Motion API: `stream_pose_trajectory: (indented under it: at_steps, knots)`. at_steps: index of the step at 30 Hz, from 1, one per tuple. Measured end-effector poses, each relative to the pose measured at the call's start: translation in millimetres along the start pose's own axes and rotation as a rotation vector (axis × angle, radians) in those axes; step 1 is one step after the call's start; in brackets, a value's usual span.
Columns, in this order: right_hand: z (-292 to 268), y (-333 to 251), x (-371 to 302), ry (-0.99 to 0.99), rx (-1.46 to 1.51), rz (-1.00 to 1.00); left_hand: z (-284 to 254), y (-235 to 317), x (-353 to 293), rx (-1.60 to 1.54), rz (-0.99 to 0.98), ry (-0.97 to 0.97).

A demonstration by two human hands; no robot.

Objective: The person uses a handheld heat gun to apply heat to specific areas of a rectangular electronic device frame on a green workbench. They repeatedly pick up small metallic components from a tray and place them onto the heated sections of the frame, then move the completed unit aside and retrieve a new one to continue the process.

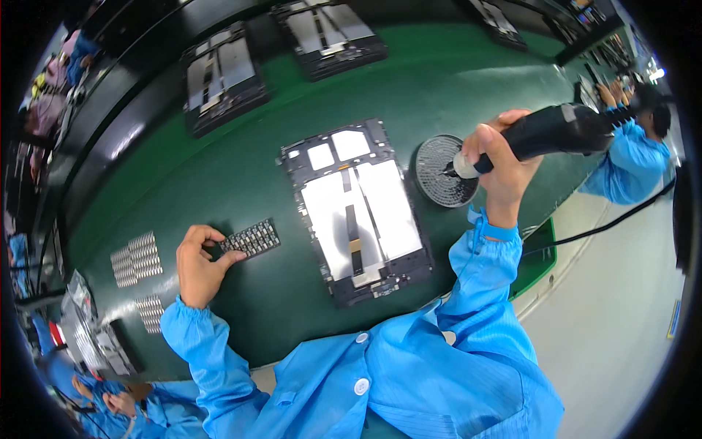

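My right hand (504, 157) is wrapped round a black electric screwdriver (552, 133). Its tip points down into a round dish of small screws (441, 179), right of the middle. With thumb and fingers, my left hand (202, 262) pinches one end of a small dark panel (252, 240) covered in rows of little metal parts, on or just over the green bench. Between my hands lies an opened tablet (364, 219), its inside up, with large silvery battery faces and dark ribbon cables down the middle.
More opened tablets (219, 77) (327, 36) stand along the far side of the green bench (183, 175). At the left lie panels of small metal parts (137, 260). A green bin (537, 256) sits below the right edge, near a black cable (607, 223). Co-workers (632, 161) sit on either side.
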State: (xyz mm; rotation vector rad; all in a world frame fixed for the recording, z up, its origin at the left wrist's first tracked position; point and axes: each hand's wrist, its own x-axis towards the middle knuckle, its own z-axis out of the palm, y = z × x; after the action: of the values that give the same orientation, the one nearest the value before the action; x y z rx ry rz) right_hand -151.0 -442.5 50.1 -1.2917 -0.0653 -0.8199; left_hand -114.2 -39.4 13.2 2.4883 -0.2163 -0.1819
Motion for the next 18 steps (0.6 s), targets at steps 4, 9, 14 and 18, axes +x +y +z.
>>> stream_pose_trajectory:
  at_steps: [4, 9, 14, 18]
  knots:
    - [-8, 7, -2, 0.057, -0.050, 0.015, 10, 9, 6, -0.275, -0.094, -0.067]
    - [-5, 17, -1, 0.047, -0.097, 0.048, 7, 9, 8, -0.509, -0.151, -0.076]
    - [-1, 24, -1, 0.004, -0.091, 0.081, 10, 6, 4, -0.140, -0.033, -0.016]
    - [-1, 25, 0, -0.006, -0.121, 0.115, 11, 17, 1, 0.040, 0.048, 0.032]
